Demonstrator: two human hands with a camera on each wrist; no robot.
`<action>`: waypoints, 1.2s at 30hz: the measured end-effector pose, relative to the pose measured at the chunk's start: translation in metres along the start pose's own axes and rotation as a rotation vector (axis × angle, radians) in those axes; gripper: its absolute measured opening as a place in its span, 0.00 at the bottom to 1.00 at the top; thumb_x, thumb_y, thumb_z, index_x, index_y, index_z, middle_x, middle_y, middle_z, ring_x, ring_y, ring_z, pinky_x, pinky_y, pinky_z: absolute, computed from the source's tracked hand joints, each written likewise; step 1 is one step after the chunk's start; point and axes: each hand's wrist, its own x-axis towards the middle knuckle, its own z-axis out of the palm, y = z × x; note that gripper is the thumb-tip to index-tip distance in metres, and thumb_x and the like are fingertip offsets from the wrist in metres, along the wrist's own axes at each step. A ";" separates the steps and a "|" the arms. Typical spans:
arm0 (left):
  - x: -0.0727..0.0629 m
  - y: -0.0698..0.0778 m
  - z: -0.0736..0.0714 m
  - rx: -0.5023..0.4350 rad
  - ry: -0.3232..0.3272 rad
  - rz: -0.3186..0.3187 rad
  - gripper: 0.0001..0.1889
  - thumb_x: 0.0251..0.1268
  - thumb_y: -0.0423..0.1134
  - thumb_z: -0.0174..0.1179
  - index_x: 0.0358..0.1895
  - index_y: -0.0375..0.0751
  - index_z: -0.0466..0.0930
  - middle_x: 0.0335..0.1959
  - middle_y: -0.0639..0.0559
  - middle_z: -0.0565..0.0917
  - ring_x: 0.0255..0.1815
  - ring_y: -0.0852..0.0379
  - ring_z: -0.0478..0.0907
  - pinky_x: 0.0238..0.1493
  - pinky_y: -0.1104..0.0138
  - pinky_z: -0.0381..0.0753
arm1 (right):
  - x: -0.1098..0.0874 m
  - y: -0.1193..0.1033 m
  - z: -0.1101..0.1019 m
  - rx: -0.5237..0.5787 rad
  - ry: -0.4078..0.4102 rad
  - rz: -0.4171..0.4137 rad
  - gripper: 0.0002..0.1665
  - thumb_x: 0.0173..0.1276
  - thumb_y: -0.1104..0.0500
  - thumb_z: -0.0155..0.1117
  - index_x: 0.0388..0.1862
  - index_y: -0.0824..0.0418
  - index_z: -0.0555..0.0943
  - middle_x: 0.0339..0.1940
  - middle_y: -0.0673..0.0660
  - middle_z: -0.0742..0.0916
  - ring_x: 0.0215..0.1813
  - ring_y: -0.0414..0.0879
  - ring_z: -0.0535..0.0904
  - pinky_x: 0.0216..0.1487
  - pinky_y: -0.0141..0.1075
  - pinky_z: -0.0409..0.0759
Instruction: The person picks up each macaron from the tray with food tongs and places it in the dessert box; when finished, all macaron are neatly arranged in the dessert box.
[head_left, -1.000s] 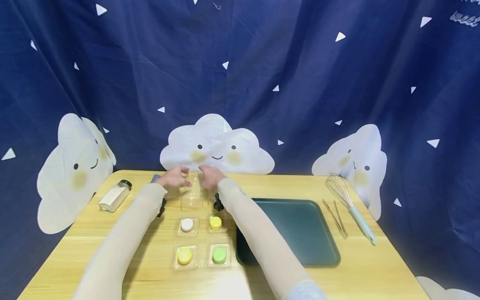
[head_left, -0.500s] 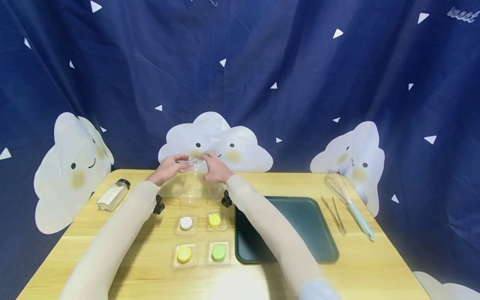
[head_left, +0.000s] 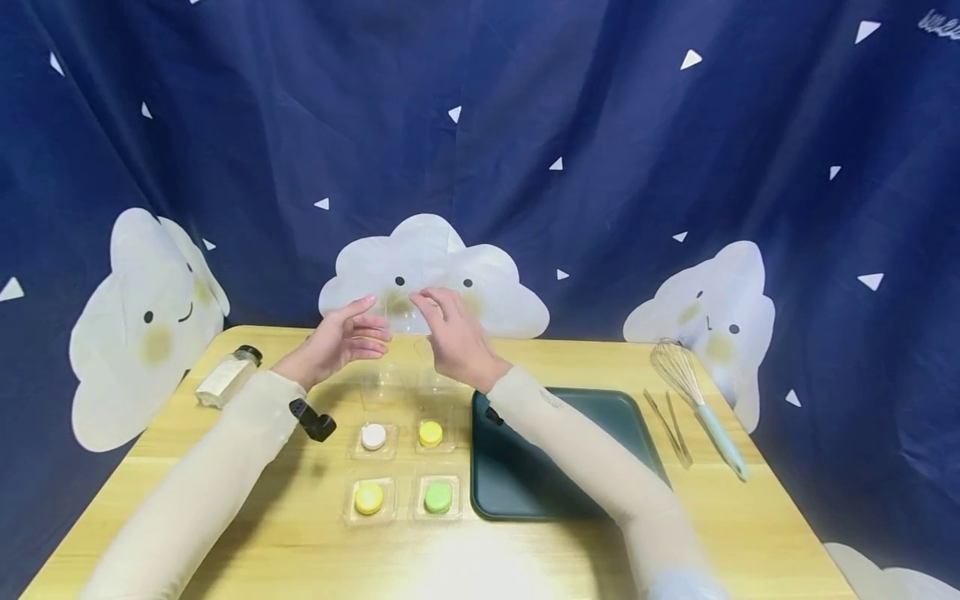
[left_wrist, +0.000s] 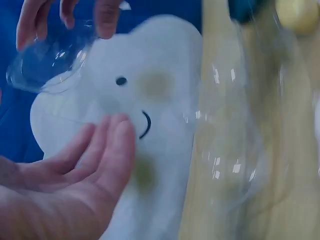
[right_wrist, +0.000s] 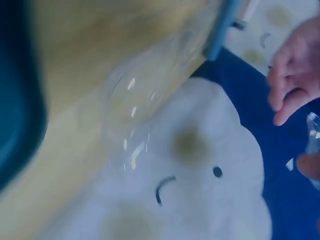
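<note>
My right hand (head_left: 461, 337) pinches a clear plastic dome lid (left_wrist: 52, 62) in its fingertips, raised above the table's back edge. Facing it, my left hand (head_left: 337, 340) has its fingers extended and holds nothing; in the left wrist view a gap separates its fingers (left_wrist: 112, 145) from the lid. More clear domes (head_left: 382, 385) stand on the table below the hands. Nearer the front, clear square bases carry a white macaron (head_left: 372, 436), a yellow macaron (head_left: 431, 433), another yellow macaron (head_left: 369, 498) and a green macaron (head_left: 438, 497).
A dark green baking tray (head_left: 517, 475) lies under my right forearm. Metal tongs (head_left: 670, 429) and a whisk (head_left: 708, 417) with a pale blue handle are at the right. A black-capped jar (head_left: 227, 377) lies at the left. Behind the table hangs a blue curtain (head_left: 600, 100).
The right hand has lifted the clear lid from the back of the table and moved slightly right and nearer. My left hand has drawn away from the lid, its fingers opening.
</note>
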 end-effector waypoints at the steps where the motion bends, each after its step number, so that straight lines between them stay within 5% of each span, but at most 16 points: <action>1: -0.003 0.001 0.000 -0.032 -0.042 -0.024 0.43 0.76 0.65 0.44 0.70 0.23 0.60 0.45 0.50 0.85 0.44 0.53 0.86 0.52 0.66 0.88 | -0.002 -0.001 -0.003 -0.072 0.037 -0.074 0.40 0.59 0.71 0.63 0.72 0.64 0.67 0.67 0.61 0.77 0.68 0.55 0.73 0.73 0.42 0.74; 4: -0.010 0.001 0.002 -0.097 -0.183 -0.066 0.42 0.80 0.61 0.40 0.73 0.19 0.55 0.50 0.44 0.86 0.50 0.50 0.86 0.58 0.64 0.87 | -0.009 -0.003 -0.007 -0.264 0.124 -0.267 0.34 0.64 0.68 0.57 0.71 0.64 0.70 0.66 0.58 0.79 0.67 0.53 0.76 0.70 0.40 0.76; 7: -0.015 0.001 0.002 -0.103 -0.272 -0.052 0.34 0.83 0.53 0.39 0.69 0.21 0.61 0.52 0.40 0.86 0.52 0.48 0.86 0.61 0.61 0.86 | -0.015 -0.006 -0.009 -0.364 0.163 -0.369 0.29 0.71 0.65 0.54 0.71 0.61 0.71 0.66 0.56 0.79 0.67 0.51 0.75 0.67 0.38 0.78; 16: -0.020 -0.006 0.003 -0.107 -0.350 -0.029 0.18 0.82 0.44 0.44 0.58 0.35 0.76 0.55 0.37 0.86 0.57 0.45 0.86 0.64 0.58 0.84 | -0.021 -0.010 -0.003 -0.384 0.157 -0.406 0.27 0.74 0.62 0.52 0.71 0.61 0.71 0.67 0.56 0.78 0.68 0.50 0.74 0.69 0.37 0.76; 29: -0.025 -0.012 0.007 -0.137 -0.285 -0.006 0.15 0.80 0.41 0.47 0.57 0.39 0.79 0.54 0.39 0.86 0.57 0.44 0.85 0.64 0.57 0.84 | -0.025 -0.008 -0.001 -0.388 0.150 -0.434 0.28 0.73 0.62 0.53 0.72 0.59 0.71 0.69 0.54 0.77 0.72 0.48 0.72 0.72 0.38 0.74; 36: -0.028 -0.023 0.002 0.036 -0.132 0.054 0.18 0.75 0.39 0.56 0.60 0.32 0.76 0.54 0.45 0.87 0.53 0.54 0.87 0.64 0.62 0.83 | -0.027 -0.019 -0.002 -0.139 -0.001 -0.321 0.40 0.63 0.60 0.64 0.75 0.61 0.65 0.72 0.56 0.76 0.74 0.49 0.70 0.73 0.39 0.73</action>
